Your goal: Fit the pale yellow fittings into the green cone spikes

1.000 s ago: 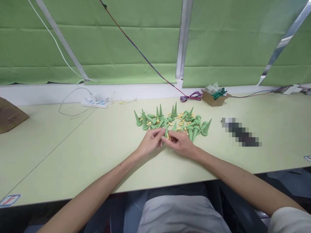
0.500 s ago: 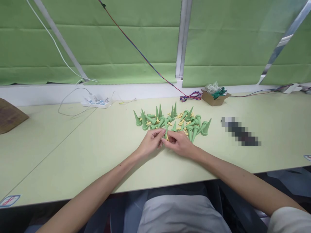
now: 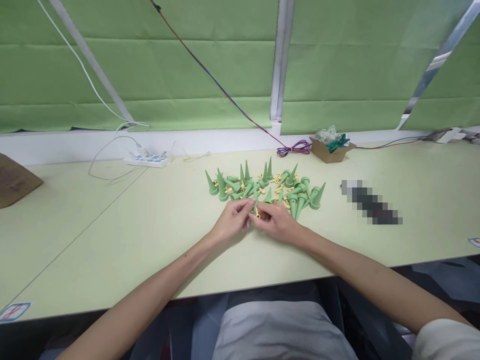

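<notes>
Close together over the table, both hands are closed around one small assembly. My left hand [image 3: 233,220] pinches a green plastic watering spike [image 3: 255,194], its pointed end upward. Pressed against the lower part of this spike is a small yellow valve [image 3: 258,215], gripped by the fingers of my right hand [image 3: 280,224]. The fingers hide much of where the two pieces meet. Just beyond my hands lies a group of green spikes [image 3: 301,201], some standing on their wide ends, others on their sides. Several loose yellow valves [image 3: 278,190] are scattered among them.
Behind the spikes are a small cardboard box [image 3: 328,152] with plastic bags and a coiled red-blue cable [image 3: 296,148]. A white power strip [image 3: 148,160] sits at back left, a brown object [image 3: 17,181] at far left. A pixelated dark item [image 3: 371,204] lies right.
</notes>
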Action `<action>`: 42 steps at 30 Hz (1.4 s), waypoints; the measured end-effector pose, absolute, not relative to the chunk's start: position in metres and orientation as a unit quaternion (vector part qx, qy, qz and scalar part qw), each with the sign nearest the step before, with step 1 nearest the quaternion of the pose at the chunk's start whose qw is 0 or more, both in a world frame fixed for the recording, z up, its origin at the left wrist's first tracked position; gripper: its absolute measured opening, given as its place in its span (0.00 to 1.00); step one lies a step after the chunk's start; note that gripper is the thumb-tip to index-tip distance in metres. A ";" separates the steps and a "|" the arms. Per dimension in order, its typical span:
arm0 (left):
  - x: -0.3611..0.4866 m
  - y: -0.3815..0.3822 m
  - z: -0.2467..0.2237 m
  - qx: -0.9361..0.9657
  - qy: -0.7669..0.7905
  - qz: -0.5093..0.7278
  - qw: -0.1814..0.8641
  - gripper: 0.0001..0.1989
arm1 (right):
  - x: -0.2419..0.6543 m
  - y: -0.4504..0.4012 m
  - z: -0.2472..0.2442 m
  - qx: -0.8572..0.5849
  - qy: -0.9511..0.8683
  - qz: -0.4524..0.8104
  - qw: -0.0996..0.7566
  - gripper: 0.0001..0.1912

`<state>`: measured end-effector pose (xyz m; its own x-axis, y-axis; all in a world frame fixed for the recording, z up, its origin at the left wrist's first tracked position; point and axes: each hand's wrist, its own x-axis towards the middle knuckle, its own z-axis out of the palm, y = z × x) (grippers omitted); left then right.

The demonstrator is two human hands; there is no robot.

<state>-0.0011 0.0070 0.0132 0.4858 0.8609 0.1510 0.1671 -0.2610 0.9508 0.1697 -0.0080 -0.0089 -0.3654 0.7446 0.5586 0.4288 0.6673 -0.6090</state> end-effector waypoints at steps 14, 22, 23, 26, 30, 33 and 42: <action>-0.002 0.005 0.018 0.705 0.359 0.351 0.500 0.22 | 0.173 -0.005 -0.003 -0.365 -0.821 0.176 0.402 0.20; -0.008 0.005 0.023 0.710 0.416 0.368 0.433 0.18 | 0.192 0.008 0.005 -0.397 -0.788 0.142 0.449 0.21; -0.009 0.004 0.023 0.723 0.420 0.360 0.414 0.18 | 0.195 0.011 0.006 -0.412 -0.775 0.129 0.462 0.21; -0.009 0.000 0.023 0.772 0.415 0.314 0.366 0.17 | 0.204 0.018 0.007 -0.448 -0.751 0.094 0.477 0.19; -0.008 -0.004 0.021 0.824 0.397 0.247 0.320 0.10 | 0.213 0.027 0.005 -0.474 -0.744 0.074 0.465 0.14; -0.008 -0.005 0.019 0.843 0.389 0.211 0.308 0.06 | 0.212 0.031 0.002 -0.458 -0.775 0.062 0.431 0.09; -0.006 -0.008 0.023 0.872 0.361 0.149 0.296 0.08 | 0.197 0.034 -0.007 -0.410 -0.869 0.006 0.279 0.10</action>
